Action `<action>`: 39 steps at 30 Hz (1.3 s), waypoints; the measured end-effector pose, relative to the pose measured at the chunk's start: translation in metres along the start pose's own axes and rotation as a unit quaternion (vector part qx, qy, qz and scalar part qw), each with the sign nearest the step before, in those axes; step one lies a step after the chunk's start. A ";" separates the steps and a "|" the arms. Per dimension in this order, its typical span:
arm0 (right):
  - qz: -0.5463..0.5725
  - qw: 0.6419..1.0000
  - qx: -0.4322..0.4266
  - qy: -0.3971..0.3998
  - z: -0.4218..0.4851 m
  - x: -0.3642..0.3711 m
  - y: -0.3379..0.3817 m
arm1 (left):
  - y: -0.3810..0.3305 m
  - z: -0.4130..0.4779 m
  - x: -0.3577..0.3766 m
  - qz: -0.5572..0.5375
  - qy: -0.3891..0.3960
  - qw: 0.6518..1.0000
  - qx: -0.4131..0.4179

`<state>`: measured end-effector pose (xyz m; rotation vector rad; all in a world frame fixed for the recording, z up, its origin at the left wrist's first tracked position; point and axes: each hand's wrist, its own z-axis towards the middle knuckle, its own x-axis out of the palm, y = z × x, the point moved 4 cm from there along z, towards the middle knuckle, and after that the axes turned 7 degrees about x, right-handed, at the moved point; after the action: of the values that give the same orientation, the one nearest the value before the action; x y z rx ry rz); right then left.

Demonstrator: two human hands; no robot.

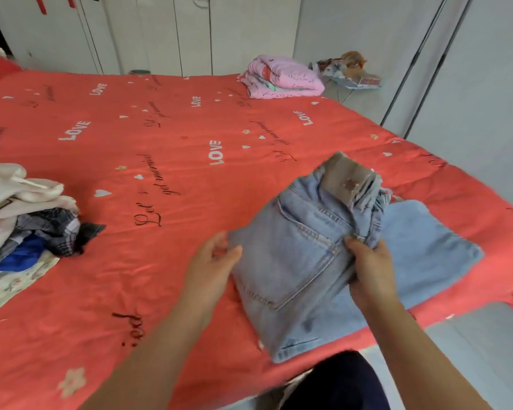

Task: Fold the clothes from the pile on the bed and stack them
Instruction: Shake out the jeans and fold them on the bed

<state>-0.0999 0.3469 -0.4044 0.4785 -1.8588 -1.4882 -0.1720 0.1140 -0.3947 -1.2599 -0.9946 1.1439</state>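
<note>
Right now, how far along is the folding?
Early, it seems. Done: one folded denim piece lies on the bed at the right. In hand: folded jeans, gripped by the left hand and right hand, partly over that piece. Left: the pile at the left, with white, plaid, blue and floral items, unfolded.

Left hand (214, 261), right hand (370, 269), both gripping
</note>
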 end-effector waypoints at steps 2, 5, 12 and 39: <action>-0.083 0.993 0.061 -0.057 0.018 -0.050 -0.007 | 0.033 -0.002 0.018 0.052 0.003 0.997 -0.057; -0.288 0.939 0.115 -0.146 0.021 -0.108 -0.028 | 0.073 -0.009 0.045 0.085 0.007 0.986 -0.145; -0.555 0.820 -0.135 -0.031 0.016 -0.087 -0.041 | 0.093 -0.005 0.091 0.036 -0.044 0.976 -0.208; -0.370 0.916 -0.007 0.151 -0.043 0.052 -0.056 | -0.108 0.059 -0.044 0.185 -0.058 0.979 0.065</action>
<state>-0.1122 0.2670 -0.4390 1.4383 -1.4743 -1.7525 -0.2287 0.0854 -0.2806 -1.3168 -0.7710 1.5593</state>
